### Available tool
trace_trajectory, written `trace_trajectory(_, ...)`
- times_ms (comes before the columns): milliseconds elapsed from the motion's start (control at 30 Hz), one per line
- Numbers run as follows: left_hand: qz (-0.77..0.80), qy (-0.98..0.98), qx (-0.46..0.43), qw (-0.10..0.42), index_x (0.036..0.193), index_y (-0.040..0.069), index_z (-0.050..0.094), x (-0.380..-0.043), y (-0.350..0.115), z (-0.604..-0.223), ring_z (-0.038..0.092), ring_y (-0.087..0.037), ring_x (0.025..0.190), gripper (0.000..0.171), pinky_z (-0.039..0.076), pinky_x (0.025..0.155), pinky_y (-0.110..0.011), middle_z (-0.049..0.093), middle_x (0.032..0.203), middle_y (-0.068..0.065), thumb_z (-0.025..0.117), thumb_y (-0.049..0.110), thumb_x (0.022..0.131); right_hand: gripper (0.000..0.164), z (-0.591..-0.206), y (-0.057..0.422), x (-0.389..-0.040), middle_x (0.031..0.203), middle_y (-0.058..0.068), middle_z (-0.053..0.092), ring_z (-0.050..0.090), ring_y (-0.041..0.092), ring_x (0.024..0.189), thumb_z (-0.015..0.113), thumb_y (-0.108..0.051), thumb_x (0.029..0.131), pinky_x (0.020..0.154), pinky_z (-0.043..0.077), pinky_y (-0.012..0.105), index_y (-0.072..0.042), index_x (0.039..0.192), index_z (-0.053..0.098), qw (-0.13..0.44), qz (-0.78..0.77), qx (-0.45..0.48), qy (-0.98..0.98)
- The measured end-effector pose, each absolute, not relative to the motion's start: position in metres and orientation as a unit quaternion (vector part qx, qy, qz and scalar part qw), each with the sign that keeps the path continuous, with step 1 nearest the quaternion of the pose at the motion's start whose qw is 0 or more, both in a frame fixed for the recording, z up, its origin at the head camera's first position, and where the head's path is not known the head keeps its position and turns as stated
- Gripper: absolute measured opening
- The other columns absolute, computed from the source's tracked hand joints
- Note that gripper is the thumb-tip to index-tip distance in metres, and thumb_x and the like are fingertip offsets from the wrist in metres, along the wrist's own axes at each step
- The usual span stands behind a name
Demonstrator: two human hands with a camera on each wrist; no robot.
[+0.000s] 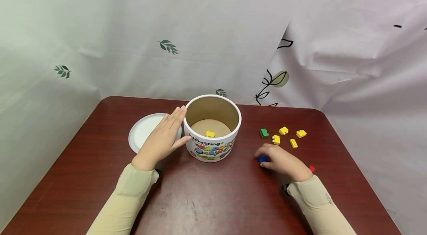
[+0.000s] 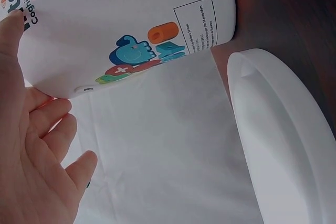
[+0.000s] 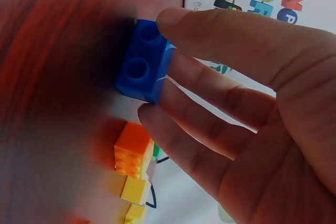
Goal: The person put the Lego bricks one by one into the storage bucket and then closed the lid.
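The blue block [image 1: 263, 159] is right of centre in the lower half of the head view, down at the table [image 1: 207, 205]. The right hand [image 1: 281, 161] has it in a narrow grip, thumb at one upper corner and fingertips along a long side; how firmly it pinches, I cannot tell. The block looks like hard, smooth plastic, so probably light, stiff and hard to break, though its glossy faces may slip under a corner hold. The flat long sides, taken midway between thumb and fingers, should give the surest hold.

Just above it lie a green block [image 1: 264, 133] and four yellow blocks [image 1: 275, 139], likely to handle much alike; a red block [image 1: 311, 168] shows partly past the right wrist.

At the centre stands the tub [image 1: 213, 149], upright, with a yellow block [image 1: 210, 134] inside. It looks light and stiff-walled, so a nudge could slide it; wall or rim would serve as a hold. The left hand [image 1: 163, 138] lies along its left side, fingers extended, gripping nothing. Behind that hand, left of centre, the lid [image 1: 141, 131] lies on the table
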State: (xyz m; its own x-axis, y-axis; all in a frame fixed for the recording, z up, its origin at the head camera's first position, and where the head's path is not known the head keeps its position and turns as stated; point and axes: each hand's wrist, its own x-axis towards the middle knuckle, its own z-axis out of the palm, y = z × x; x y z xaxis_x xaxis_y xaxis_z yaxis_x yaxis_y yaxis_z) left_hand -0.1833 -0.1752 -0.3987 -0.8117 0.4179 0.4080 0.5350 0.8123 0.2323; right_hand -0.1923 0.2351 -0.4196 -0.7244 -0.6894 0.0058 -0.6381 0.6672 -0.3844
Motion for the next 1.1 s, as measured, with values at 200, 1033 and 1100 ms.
trace_trajectory(200, -0.171, -0.937, -0.254, 0.17, 0.159, 0.001, 0.028, -0.1839, -0.1756, -0.3979, 0.025, -0.029, 0.153, 0.085, 0.022, 0.123, -0.052, 0.029, 0.164, -0.015, 0.069, 0.041, 0.095, 0.019, -0.4201, 0.2321, -0.1936, 0.097, 0.002, 0.065, 0.06, 0.016, 0.086, 0.079, -0.002, 0.084, 0.079, 0.057, 0.034, -0.003, 0.102, 0.073, 0.069, -0.187, -0.375, 0.905)
trace_trajectory(1033, -0.177, -0.937, -0.251, 0.165, 0.159, 0.002, 0.027, -0.1824, -0.1738, -0.3992, 0.024, -0.027, 0.153, 0.086, 0.022, 0.123, -0.051, 0.028, 0.165, -0.014, 0.068, 0.041, 0.096, 0.023, -0.417, 0.2284, -0.1961, 0.099, 0.001, 0.068, 0.06, 0.015, 0.086, 0.082, -0.011, 0.085, 0.079, 0.059, 0.033, -0.005, 0.105, 0.074, 0.029, -0.218, -0.344, 0.913)
trace_trajectory(1100, -0.177, -0.937, -0.252, 0.168, 0.159, 0.001, 0.027, -0.1826, -0.1737, -0.3989, 0.024, -0.028, 0.153, 0.086, 0.022, 0.123, -0.051, 0.028, 0.165, -0.014, 0.069, 0.042, 0.095, 0.024, -0.415, 0.2269, -0.1966, 0.1, 0.002, 0.07, 0.06, 0.016, 0.086, 0.082, -0.011, 0.084, 0.078, 0.059, 0.034, -0.004, 0.106, 0.074, 0.01, -0.232, -0.34, 0.911)
